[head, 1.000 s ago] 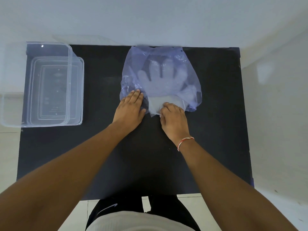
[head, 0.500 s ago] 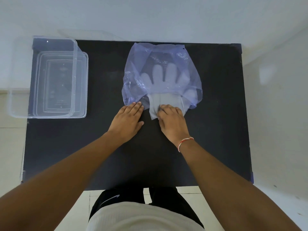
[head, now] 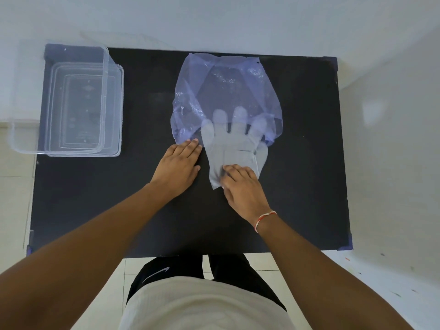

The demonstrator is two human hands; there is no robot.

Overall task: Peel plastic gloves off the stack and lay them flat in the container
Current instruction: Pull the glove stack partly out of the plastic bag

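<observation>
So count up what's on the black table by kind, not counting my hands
Clear plastic containers: 2, a larger container and a smaller container, overlapping.
Bluish plastic bag: 1.
Glove stack, half out of the bag: 1; number of gloves cannot be told.
Total: 4.

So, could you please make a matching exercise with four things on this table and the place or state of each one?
Things:
1. container
2. bag
3. gloves
4. left hand

Places or states:
A. partly pulled out of the bag, under the right hand
B. flat on the bag's near left edge
C. clear, at the far left of the table
D. bluish, see-through, at the far middle

Pairs: 1-C, 2-D, 3-A, 4-B
</observation>
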